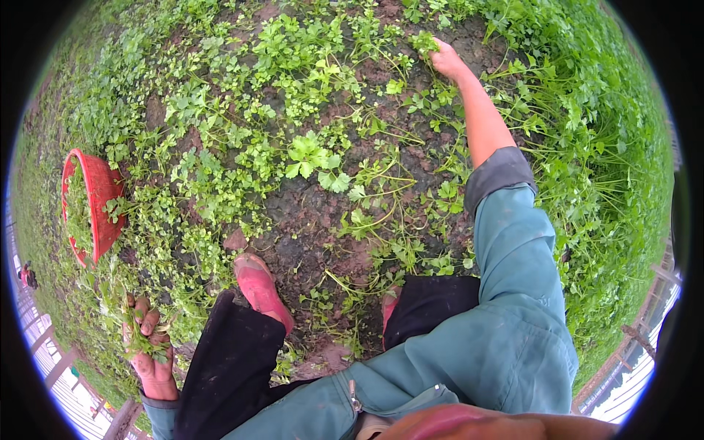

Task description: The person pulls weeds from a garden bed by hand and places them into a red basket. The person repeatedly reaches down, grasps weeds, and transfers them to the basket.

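My right hand (448,59) reaches far forward, its fingers closed around a small tuft of leafy green plants (425,42) close to the soil. Whether that tuft is still rooted I cannot tell. Low on the left, my left hand (149,352) is turned palm up, with curled fingers around a bunch of pulled greens (144,345). Some stems stick out above its soiled fingers. Beyond that hand, a red plastic basket (107,201) leans on its side toward the left, with cut greens (78,212) inside it.
Low leafy plants (308,157) and patches of dark soil (308,214) lie before me. A taller, dense stand of celery-like plants (610,137) borders my right. My pink shoe (263,289) rests on the soil. Wooden posts (60,368) and a distant person (26,276) appear at the left rim.
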{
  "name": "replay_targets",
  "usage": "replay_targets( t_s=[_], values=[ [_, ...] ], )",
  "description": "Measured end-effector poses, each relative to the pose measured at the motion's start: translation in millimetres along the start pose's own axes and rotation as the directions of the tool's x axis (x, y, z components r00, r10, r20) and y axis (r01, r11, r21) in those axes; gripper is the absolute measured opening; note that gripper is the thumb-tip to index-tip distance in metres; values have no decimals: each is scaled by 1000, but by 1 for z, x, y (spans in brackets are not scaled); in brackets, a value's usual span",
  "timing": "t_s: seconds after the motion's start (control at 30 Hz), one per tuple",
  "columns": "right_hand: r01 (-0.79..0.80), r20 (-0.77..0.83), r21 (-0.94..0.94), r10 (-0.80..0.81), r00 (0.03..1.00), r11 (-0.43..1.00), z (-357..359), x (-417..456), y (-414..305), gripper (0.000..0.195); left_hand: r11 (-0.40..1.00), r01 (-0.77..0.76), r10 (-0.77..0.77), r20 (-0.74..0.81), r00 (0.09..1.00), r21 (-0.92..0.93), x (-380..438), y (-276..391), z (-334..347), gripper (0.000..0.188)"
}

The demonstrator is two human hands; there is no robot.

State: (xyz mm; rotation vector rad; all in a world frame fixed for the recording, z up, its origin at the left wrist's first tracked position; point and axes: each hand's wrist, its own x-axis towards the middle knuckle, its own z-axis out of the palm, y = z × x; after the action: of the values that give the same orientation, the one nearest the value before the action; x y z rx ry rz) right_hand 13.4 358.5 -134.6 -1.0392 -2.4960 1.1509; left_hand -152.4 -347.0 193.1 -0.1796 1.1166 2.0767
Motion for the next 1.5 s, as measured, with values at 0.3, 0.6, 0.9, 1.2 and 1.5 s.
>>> replay_targets(
  t_s=[0.3, 0.6, 0.9, 1.2, 1.5],
  values=[
    [-59, 254, 130, 24, 967, 990, -20, -34, -62, 49, 1000, 12, -13, -16, 1000, -11, -3, 0, 1, 27],
    [396, 335, -565, -238, 912, 724, 11, -48, -75, 52, 1000, 5, -5, -14, 1000, -7, -3, -1, 5, 26],
    [81, 64, 56, -84, 994, 995, -16, -47, -91, 26, 999, 33, -32, 12, 999, -28, 2, -7, 12, 26],
    [495, -86, 702, -629, 773, 512, 40, -167, -359, 22, 957, 278, -288, 175, 942, 79, 56, -59, 70, 32],
    [885, 2, 374, -955, 298, 277, 97, -205, -377, 33, 935, 354, -352, 118, 929, -1, 94, -106, 100, 37]
  ],
)
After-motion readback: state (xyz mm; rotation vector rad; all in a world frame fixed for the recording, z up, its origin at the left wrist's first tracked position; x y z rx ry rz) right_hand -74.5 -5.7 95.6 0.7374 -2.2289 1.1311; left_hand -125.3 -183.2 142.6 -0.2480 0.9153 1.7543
